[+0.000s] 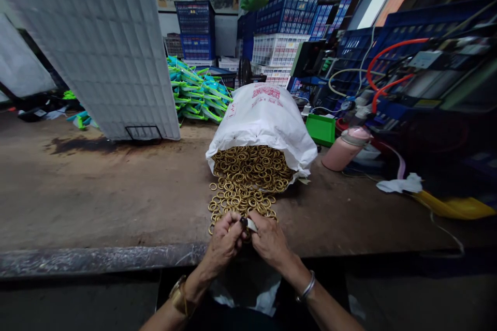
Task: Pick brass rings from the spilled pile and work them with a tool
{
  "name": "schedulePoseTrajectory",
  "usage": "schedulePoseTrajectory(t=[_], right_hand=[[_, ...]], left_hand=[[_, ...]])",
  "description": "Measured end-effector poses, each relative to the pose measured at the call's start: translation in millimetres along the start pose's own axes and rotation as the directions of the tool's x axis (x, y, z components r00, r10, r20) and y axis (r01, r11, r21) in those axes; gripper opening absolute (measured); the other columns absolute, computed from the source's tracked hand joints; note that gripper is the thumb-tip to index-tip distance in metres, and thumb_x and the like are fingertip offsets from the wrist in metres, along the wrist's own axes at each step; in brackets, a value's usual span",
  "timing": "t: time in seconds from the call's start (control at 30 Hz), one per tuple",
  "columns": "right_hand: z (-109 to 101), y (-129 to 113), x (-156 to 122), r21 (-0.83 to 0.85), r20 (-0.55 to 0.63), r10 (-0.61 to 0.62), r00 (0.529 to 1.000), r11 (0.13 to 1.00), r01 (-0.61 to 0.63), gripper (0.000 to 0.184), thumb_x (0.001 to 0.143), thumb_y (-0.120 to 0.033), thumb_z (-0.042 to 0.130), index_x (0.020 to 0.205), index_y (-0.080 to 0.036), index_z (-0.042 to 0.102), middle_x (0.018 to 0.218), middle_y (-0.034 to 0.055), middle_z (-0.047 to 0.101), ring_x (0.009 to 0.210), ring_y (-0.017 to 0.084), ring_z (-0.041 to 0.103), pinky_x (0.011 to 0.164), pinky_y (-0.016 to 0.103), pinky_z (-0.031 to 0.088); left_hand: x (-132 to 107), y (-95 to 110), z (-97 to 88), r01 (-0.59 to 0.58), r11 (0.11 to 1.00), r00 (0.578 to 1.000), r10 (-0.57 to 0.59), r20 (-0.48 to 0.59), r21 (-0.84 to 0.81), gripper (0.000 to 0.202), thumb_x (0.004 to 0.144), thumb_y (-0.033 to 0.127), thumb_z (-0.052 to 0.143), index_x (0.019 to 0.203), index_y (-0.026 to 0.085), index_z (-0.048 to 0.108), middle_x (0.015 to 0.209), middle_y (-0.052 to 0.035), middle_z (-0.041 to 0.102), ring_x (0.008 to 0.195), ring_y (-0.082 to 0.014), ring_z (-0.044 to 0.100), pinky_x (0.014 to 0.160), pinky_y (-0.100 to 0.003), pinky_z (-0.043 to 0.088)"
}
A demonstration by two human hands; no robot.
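Observation:
My left hand and my right hand meet at the table's front edge, over loose brass-coloured rings. Fingers on both hands are closed in a pinch. A small dark piece shows at the left thumb tip, and a small white piece sits by the right fingers; whether these are held or worn on the fingers I cannot tell. Just beyond lies a white woven sack on its side, its mouth facing me, with many more rings spilling out.
On the brown table, a white ribbed panel stands at left. Behind it are green and blue plastic pieces. To the right are a green tray, a pink bottle and a machine with red hoses. Crates are stacked behind.

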State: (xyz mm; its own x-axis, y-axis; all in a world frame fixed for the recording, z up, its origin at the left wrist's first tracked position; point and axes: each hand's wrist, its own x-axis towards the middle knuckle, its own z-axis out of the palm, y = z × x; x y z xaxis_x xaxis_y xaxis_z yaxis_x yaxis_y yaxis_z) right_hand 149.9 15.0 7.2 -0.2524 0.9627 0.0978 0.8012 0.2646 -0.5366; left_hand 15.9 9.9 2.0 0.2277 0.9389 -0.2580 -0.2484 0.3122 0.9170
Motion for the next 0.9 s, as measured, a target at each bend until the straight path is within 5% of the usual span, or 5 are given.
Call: schedulePoseTrajectory(t=[0.33, 0.47, 0.6, 0.73, 0.9], right_hand=[[-1, 14, 10, -0.072, 0.046, 0.183, 0.982, 0.981, -0.179, 0.016, 0.072, -0.008, 0.038, 0.078, -0.019, 0.049, 0.064, 0.0019, 0.056, 0.056, 0.012, 0.043, 0.052, 0.024, 0.021], [-3, 16, 16, 0.163, -0.055, 0.203, 0.978, 0.968, -0.192, 0.014, 0.078, -0.018, 0.036, 0.07, -0.019, 0.048, 0.059, -0.0008, 0.05, 0.055, 0.011, 0.041, 0.053, 0.023, 0.026], [3, 6, 15, 0.608, 0.114, 0.254, 0.96, 0.747, -0.27, 0.03, 0.08, -0.041, 0.038, 0.061, -0.019, 0.046, 0.051, -0.0044, 0.044, 0.047, 0.008, 0.037, 0.046, 0.02, 0.028], [9, -7, 10, 0.762, 0.382, 0.198, 0.903, 0.486, -0.429, 0.037, 0.078, -0.051, 0.038, 0.062, -0.019, 0.044, 0.045, -0.0071, 0.041, 0.035, 0.004, 0.022, 0.036, 0.019, 0.014], [13, -9, 13, 0.795, 0.292, 0.21, 0.933, 0.49, -0.359, 0.024, 0.074, -0.041, 0.047, 0.066, -0.018, 0.048, 0.052, -0.0053, 0.047, 0.043, 0.006, 0.036, 0.04, 0.018, 0.024]], left_hand=[[-13, 8, 3.2, -0.1, 0.994, 0.993, 0.097, 0.063, 0.052, 0.032, 0.073, 0.047, 0.056, 0.071, 0.017, 0.045, 0.054, 0.0053, 0.049, 0.041, -0.0032, 0.037, 0.037, -0.014, 0.026], [-12, 10, 1.5, -0.005, 0.994, 0.996, 0.014, 0.083, -0.113, 0.032, 0.072, 0.047, 0.059, 0.076, 0.019, 0.043, 0.056, 0.0064, 0.05, 0.037, -0.0025, 0.034, 0.032, -0.012, 0.022], [-7, 10, -0.8, 0.024, 0.964, 0.995, 0.002, 0.1, -0.265, 0.028, 0.073, 0.042, 0.059, 0.076, 0.019, 0.043, 0.058, 0.0062, 0.051, 0.036, -0.0022, 0.033, 0.031, -0.012, 0.022], [-6, 9, -1.2, 0.011, 0.955, 0.995, 0.02, 0.103, -0.295, 0.028, 0.076, 0.043, 0.055, 0.073, 0.018, 0.043, 0.058, 0.0045, 0.051, 0.036, -0.0025, 0.033, 0.031, -0.013, 0.023], [-6, 6, -3.8, 0.049, 0.966, 0.999, -0.041, 0.037, -0.252, 0.032, 0.074, 0.045, 0.056, 0.073, 0.017, 0.043, 0.058, 0.0037, 0.05, 0.038, -0.0023, 0.035, 0.032, -0.012, 0.022]])
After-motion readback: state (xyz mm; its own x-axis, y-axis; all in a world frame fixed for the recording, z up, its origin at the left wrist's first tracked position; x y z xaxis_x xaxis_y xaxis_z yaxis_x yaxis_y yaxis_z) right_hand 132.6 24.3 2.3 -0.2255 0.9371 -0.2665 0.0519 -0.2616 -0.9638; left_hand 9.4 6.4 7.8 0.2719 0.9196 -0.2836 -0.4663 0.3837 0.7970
